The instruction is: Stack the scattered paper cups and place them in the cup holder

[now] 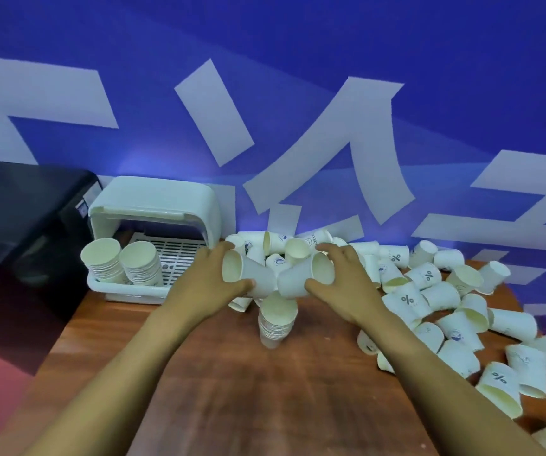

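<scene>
Head view | left hand (pixel 210 278) holds one paper cup (pixel 248 278), right hand (pixel 344 281) holds another cup (pixel 298 283) | cups should be lined up mouth to base, then slid together gently above the stack (pixel 276 322) mid-table (pixel 265 390).

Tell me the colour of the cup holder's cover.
White, or very pale, tinted bluish by the light. The cup holder shows in the head view, the only one.

2 bare forearms in head cam view, running from the bottom edge up to mid-frame. No sleeves in shot, arms bare as far as the frame shows. Left hand (pixel 214 278) & right hand (pixel 344 284): bare, no gloves. No watch, band or rings that I can make out. Nails short where visible, e.g. the left thumb; frame's a bit soft, so no finer detail. Rest of the body out of shot.
</scene>
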The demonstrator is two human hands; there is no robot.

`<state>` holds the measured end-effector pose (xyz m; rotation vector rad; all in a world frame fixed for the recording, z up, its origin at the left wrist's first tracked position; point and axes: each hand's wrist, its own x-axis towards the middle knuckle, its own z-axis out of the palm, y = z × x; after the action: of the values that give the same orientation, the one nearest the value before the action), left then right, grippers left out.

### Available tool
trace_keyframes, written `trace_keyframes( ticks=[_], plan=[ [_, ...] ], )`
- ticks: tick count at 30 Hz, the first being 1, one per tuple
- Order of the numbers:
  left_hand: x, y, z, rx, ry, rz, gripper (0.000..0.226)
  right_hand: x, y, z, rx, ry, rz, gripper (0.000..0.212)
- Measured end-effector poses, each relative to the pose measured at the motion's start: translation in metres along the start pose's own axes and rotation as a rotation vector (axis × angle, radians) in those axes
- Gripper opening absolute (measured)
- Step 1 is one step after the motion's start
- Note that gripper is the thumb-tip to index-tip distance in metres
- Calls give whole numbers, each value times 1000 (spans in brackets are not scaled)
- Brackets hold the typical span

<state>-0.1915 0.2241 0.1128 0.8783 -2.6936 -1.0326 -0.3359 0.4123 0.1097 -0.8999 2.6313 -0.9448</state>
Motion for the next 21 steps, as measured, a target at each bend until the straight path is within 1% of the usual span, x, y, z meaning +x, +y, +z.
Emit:
trace_keyframes(
  ticks=[4, 9, 13, 16, 21],
  plan=[
    [8, -21, -3, 19, -45, -61, 72, 19, -3, 11, 58, 0, -31, 68],
    [22, -46, -22, -20, -41, -75, 71, 24, -19, 26, 111, 31, -18, 71],
    [39, -68, -40, -7, -44, -52, 54, 36, -40, 34, 75, 50, -25, 70],
    [47, -92, -59, -38, -34, -27, 55, 45, -66, 53, 67, 51, -4, 68],
    [56, -145, -105, -79, -66, 19, 57, 50, -127, 108, 34, 25, 51, 65]
  ],
)
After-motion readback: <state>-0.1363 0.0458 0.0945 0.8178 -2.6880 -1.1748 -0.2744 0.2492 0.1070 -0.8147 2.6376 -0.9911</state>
